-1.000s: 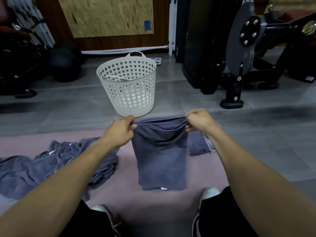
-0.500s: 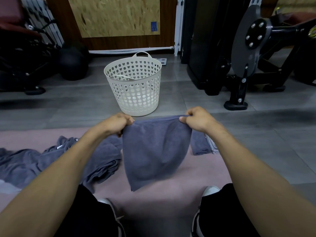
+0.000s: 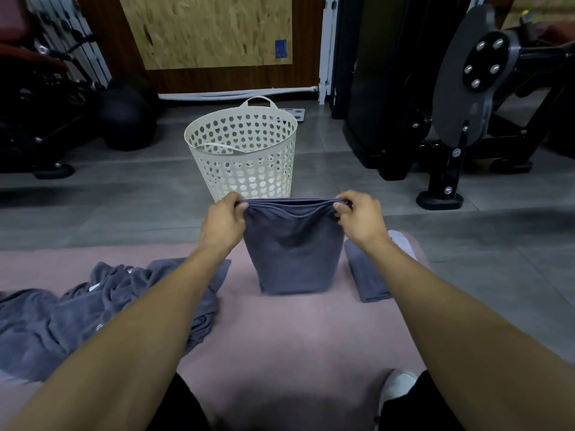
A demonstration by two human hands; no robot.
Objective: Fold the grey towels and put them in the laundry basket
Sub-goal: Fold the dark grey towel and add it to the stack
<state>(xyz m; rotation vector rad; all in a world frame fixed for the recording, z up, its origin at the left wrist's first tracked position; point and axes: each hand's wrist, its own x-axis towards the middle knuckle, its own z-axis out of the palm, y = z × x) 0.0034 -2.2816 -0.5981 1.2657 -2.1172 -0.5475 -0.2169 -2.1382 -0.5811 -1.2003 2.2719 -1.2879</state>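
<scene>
Grey terry cloth lies in a loose heap of unfolded towels [image 3: 77, 318] on the dusty-pink floor mat [image 3: 280, 337] at our far left, and that heap tells us much of the job is not yet done. Moving right, our left hand [image 3: 222, 223] pinches one top corner of the grey towel already doubled over [image 3: 292, 250], fingers and thumb curled tight on the bunched edge. The towel hangs between our hands, its top edge pulled nearly straight, its lower edge down at the mat; whether it touches we cannot tell. Just behind it stands the cream plastic laundry basket with heart-shaped holes [image 3: 245, 144], upright on the grey tiled floor [image 3: 466, 244], and we see no towel inside it. Our right hand [image 3: 361, 219] grips the other top corner the same way. Just beside that forearm lies a small folded grey towel [image 3: 367, 278] on the mat, not yet in the basket.

We judge we are mid-fold on this towel. The next move probably calls for laying it flat on the mat, or bringing the two corners together for another fold, keeping the edges lined up so the layers do not slip.
</scene>
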